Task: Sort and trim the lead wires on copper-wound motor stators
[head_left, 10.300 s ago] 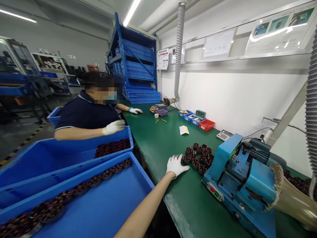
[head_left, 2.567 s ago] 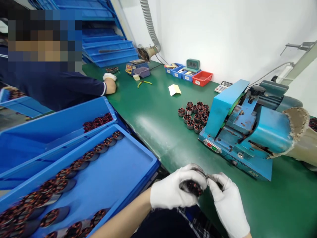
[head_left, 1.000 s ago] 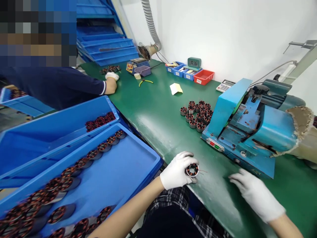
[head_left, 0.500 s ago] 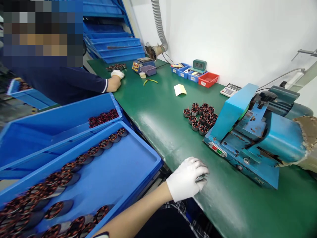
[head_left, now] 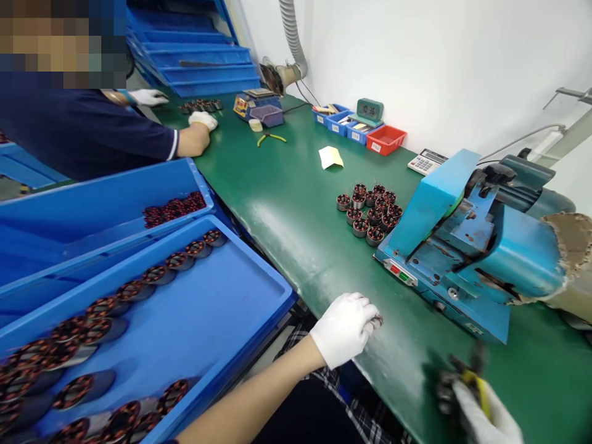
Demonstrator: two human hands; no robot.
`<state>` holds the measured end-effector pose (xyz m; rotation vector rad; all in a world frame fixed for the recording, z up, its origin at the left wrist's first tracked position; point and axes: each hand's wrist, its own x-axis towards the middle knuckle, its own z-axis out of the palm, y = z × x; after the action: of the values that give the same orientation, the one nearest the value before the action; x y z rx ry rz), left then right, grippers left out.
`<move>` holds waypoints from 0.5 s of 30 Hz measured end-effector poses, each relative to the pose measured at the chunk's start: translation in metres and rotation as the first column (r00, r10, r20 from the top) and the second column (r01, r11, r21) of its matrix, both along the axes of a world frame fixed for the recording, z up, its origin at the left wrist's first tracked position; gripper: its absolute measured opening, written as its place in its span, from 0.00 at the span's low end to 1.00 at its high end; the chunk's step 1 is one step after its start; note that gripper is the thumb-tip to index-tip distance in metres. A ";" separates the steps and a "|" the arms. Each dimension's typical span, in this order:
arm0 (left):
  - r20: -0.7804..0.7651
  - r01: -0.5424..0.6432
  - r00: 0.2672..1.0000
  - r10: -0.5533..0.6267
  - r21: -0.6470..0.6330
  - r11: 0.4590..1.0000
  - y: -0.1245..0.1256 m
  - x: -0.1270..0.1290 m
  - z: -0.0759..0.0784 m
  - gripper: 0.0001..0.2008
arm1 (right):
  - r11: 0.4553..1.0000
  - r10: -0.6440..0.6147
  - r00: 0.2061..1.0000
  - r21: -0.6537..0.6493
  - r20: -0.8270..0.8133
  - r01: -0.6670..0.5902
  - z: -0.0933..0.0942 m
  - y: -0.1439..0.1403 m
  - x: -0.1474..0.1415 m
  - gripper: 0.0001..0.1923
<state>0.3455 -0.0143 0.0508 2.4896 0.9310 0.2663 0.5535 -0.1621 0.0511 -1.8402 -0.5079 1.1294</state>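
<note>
My left hand [head_left: 346, 330], in a white glove, is closed over the table's front edge around a small motor stator [head_left: 378, 321]. Only an end of that stator shows past the fingers. At the lower right my right hand [head_left: 488, 413], also gloved, grips a tool with a yellow handle [head_left: 481, 394]. Motion blurs its dark front part, so its exact kind is unclear. Beyond my left hand, a cluster of wound stators [head_left: 374, 216] with copper coils stands on the green table [head_left: 277, 216].
A blue machine [head_left: 462, 271] with red and green buttons stands at right. Left are a blue tray [head_left: 240, 296] lined with stators and a deeper blue bin [head_left: 92, 197]. Farther back are yellow-handled pliers [head_left: 272, 138], a scale [head_left: 256, 105], small bins [head_left: 386, 140] and a co-worker's gloved hand [head_left: 203, 120].
My right hand has come into view at the lower right with the yellow-handled tool. My left hand has turned slightly, showing the stator's end. The camera view has shifted a little.
</note>
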 end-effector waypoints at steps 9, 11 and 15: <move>-0.056 0.001 0.998 0.003 0.072 0.997 -0.002 -0.001 0.000 0.04 | 0.925 0.311 0.820 -0.046 -0.480 -0.377 0.027 0.055 -0.054 0.18; -0.062 0.006 0.998 -0.002 0.071 0.997 -0.002 -0.001 0.000 0.04 | 0.898 0.359 0.806 -0.062 -0.471 -0.436 0.026 0.056 -0.053 0.18; -0.075 0.011 0.997 -0.006 0.072 0.997 -0.003 -0.001 0.002 0.04 | 0.902 0.378 0.842 -0.050 -0.385 -0.428 0.017 0.052 -0.058 0.19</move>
<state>0.3448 -0.0172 0.0527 2.5854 0.9559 0.2092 0.4956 -0.1103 0.0676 -1.6113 -0.6285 1.7941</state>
